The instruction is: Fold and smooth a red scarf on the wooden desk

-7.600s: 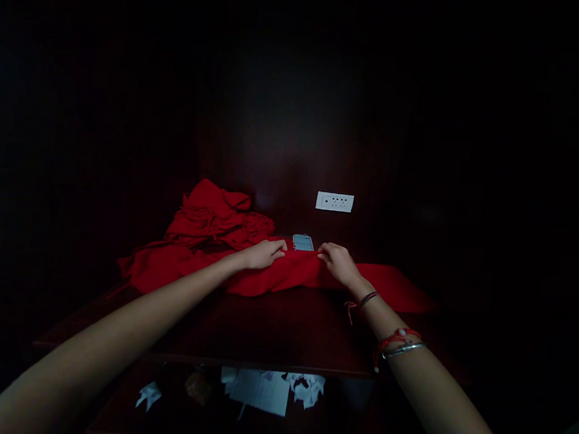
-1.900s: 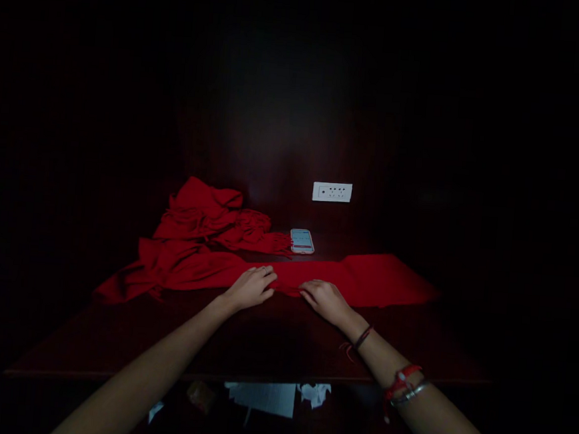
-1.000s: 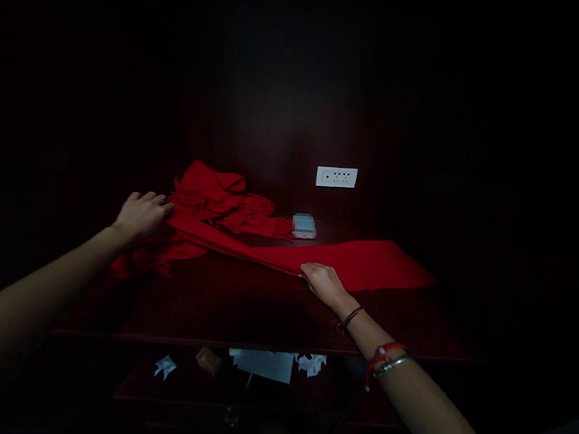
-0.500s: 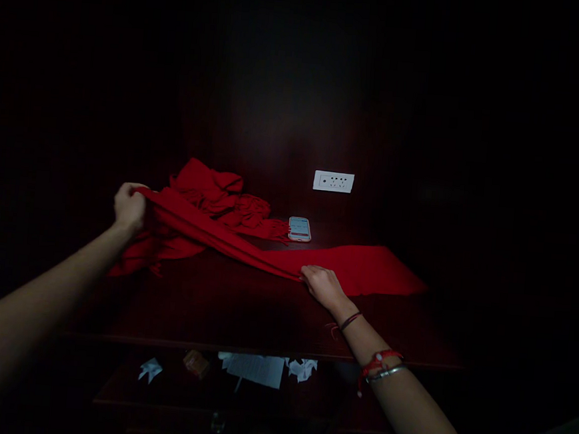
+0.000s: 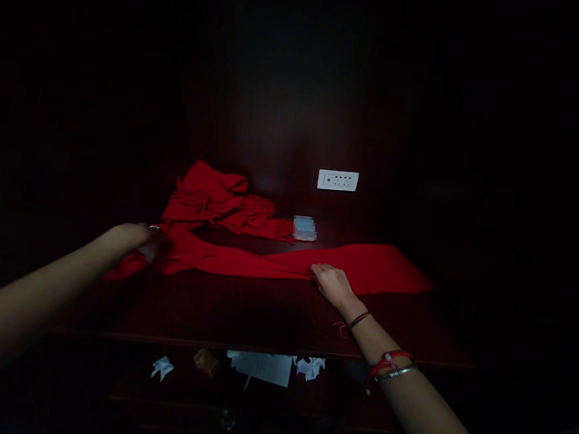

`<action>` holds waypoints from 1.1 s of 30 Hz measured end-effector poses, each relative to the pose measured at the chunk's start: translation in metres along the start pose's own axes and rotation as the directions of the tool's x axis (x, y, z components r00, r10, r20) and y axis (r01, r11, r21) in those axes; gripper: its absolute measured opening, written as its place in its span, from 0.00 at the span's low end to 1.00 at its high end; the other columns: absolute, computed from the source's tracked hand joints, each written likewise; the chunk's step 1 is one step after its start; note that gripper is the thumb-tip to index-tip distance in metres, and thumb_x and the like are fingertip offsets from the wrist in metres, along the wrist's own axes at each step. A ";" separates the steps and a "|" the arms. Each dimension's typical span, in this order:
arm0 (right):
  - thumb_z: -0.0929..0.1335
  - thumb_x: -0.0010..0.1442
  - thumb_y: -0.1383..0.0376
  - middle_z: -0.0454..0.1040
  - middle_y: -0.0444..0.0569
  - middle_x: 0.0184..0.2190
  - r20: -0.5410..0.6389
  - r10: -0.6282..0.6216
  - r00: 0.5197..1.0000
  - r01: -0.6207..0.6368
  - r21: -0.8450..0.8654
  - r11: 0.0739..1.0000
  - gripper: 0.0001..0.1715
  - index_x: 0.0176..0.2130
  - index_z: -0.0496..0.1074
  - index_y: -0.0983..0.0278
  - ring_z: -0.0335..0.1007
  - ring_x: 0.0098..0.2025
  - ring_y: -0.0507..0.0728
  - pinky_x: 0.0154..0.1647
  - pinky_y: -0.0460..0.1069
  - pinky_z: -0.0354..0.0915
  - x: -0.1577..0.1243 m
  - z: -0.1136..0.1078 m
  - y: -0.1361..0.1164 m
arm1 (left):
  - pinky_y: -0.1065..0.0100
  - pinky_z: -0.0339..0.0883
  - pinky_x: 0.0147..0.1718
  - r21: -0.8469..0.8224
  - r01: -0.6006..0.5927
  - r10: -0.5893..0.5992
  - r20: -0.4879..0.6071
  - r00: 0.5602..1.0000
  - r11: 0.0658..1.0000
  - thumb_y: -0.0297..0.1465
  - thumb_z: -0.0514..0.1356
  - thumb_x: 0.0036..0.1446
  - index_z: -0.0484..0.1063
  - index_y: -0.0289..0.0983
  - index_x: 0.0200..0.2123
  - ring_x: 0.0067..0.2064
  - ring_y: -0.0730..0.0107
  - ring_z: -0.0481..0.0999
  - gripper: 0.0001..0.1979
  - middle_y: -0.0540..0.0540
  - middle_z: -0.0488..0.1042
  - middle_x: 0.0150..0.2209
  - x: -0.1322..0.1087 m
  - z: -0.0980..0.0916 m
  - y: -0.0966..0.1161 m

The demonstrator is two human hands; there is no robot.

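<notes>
A long red scarf point(image 5: 376, 267) lies stretched across a dark wooden table point(image 5: 262, 315). My left hand point(image 5: 140, 240) is at the scarf's left end, low over the table, fingers curled round the cloth. My right hand point(image 5: 332, 284) presses flat on the scarf's middle, fingers spread. A heap of more red cloth point(image 5: 215, 201) sits behind at the back left.
A phone point(image 5: 304, 227) lies at the back of the table beside the heap. A white wall socket point(image 5: 337, 180) is on the dark back panel. Crumpled papers point(image 5: 262, 365) lie on the floor under the table's front edge point(image 5: 259, 348).
My left hand went from the scarf's middle out to its left end, lifted it, and has now brought it down to the table. My right hand stayed on the middle.
</notes>
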State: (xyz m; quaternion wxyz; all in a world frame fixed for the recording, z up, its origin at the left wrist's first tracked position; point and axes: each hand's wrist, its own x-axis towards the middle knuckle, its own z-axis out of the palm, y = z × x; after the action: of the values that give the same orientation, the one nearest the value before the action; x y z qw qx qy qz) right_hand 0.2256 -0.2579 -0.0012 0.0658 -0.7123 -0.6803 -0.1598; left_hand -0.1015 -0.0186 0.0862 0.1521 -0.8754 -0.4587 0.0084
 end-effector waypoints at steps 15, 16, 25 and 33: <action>0.58 0.56 0.65 0.66 0.48 0.32 -0.188 -0.134 0.973 0.166 0.162 0.973 0.10 0.36 0.65 0.65 0.60 0.36 0.52 0.38 0.45 0.57 -0.006 -0.004 0.001 | 0.69 0.57 0.42 -0.037 -0.712 0.682 -0.257 0.685 0.701 0.27 0.47 0.53 0.62 0.37 0.43 0.41 0.69 0.65 0.13 0.44 0.64 0.42 -0.004 0.002 0.153; 0.58 0.57 0.64 0.66 0.48 0.31 -0.202 -0.143 0.969 0.180 0.178 0.967 0.11 0.36 0.66 0.65 0.60 0.36 0.52 0.38 0.45 0.57 -0.006 -0.005 0.001 | 0.71 0.58 0.40 -0.035 -0.715 0.680 -0.276 0.679 0.699 0.27 0.46 0.53 0.62 0.38 0.42 0.40 0.70 0.66 0.13 0.45 0.64 0.42 -0.007 0.001 0.151; 0.56 0.58 0.65 0.67 0.48 0.31 -0.216 -0.262 0.941 0.302 0.178 0.936 0.14 0.36 0.67 0.64 0.61 0.35 0.51 0.37 0.44 0.58 -0.017 -0.006 -0.013 | 0.69 0.60 0.35 0.084 -0.697 0.692 -0.253 0.676 0.712 0.25 0.45 0.55 0.62 0.38 0.39 0.36 0.69 0.67 0.11 0.46 0.66 0.35 -0.057 0.010 0.156; 0.56 0.58 0.65 0.67 0.48 0.29 -0.161 -0.318 0.934 0.325 0.022 0.945 0.13 0.34 0.67 0.64 0.61 0.33 0.51 0.35 0.45 0.57 -0.025 -0.003 -0.024 | 0.63 0.55 0.41 0.160 -0.601 0.622 -0.183 0.762 0.783 0.20 0.49 0.51 0.64 0.35 0.37 0.36 0.67 0.68 0.11 0.44 0.68 0.32 -0.067 0.014 0.159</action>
State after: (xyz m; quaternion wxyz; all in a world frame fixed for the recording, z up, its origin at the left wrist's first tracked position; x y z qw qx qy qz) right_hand 0.2006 -0.2811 -0.0089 0.1088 -0.5749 -0.7841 -0.2070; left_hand -0.0151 -0.1541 0.0213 0.2319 -0.9642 -0.1270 -0.0207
